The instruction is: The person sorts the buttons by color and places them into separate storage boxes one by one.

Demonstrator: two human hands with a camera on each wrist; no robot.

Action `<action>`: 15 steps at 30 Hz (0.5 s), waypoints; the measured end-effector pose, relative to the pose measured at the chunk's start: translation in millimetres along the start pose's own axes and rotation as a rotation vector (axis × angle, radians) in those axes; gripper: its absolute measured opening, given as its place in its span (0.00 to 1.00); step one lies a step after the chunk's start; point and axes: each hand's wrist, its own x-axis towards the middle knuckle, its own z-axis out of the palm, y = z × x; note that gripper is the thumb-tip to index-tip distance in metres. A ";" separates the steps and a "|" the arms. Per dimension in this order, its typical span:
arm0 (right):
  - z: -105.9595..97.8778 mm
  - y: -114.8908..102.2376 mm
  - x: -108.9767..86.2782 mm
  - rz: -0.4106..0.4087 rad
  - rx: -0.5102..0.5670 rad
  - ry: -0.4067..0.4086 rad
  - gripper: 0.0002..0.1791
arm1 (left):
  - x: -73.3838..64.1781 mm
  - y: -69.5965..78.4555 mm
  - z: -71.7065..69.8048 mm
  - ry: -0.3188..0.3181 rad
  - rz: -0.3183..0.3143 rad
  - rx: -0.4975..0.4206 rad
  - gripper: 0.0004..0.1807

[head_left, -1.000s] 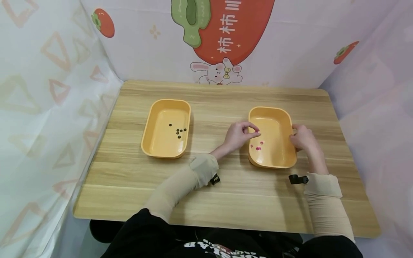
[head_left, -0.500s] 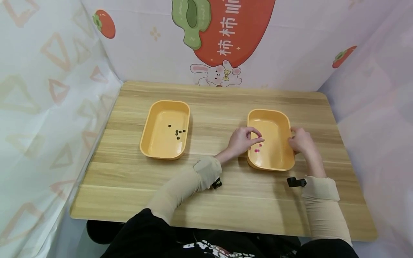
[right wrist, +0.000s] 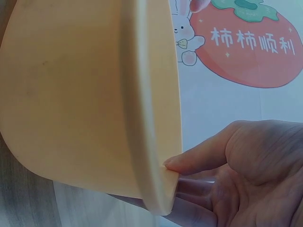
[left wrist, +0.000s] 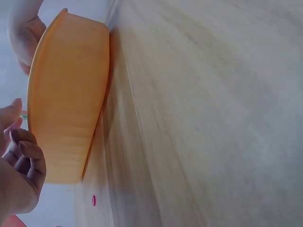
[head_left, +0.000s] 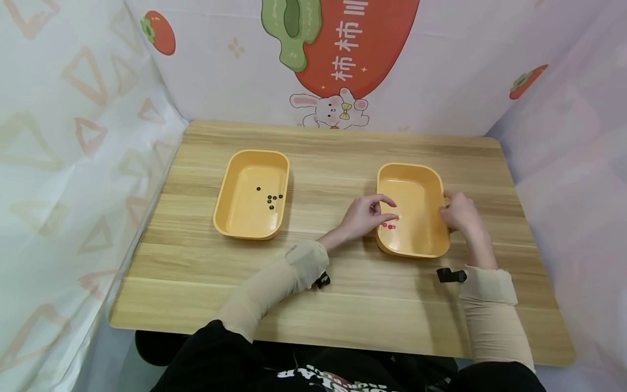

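My left hand [head_left: 363, 215] is over the left rim of the right-hand yellow tray [head_left: 416, 239], thumb and index finger spread apart with nothing between them. Several small pink discs [head_left: 391, 226], like buttons or beads, lie in that tray below the fingertips. The left wrist view shows the tray's outer wall [left wrist: 71, 85] beside this hand, plus a single pink disc [left wrist: 93, 200] on the tabletop. My right hand [head_left: 460, 211] grips the tray's right rim, its thumb [right wrist: 194, 158] on one side of the wall and fingers on the other.
Another yellow tray [head_left: 235, 218] stands at the left of the wooden table [head_left: 333, 158], with several small dark discs [head_left: 270, 201] inside. Printed cloth hangs behind [head_left: 441, 65] and at both sides. A small black device [head_left: 450, 275] is strapped at each wrist.
My left thumb and index finger have parted, and the pink disc they pinched no longer shows between them. The right hand keeps its grip on the tray, which stays in place.
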 end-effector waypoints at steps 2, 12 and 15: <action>1.0 0.4 -0.2 0.008 -0.005 -0.005 0.37 | -4.4 -2.0 -3.6 -0.012 0.008 -0.019 0.16; 2.6 0.0 1.1 -0.001 -0.022 0.010 0.37 | -19.6 -12.3 -38.8 -0.009 -0.114 -0.077 0.16; 2.3 0.1 1.6 -0.003 -0.027 0.018 0.37 | -19.3 -17.7 -49.9 -0.001 -0.189 -0.010 0.16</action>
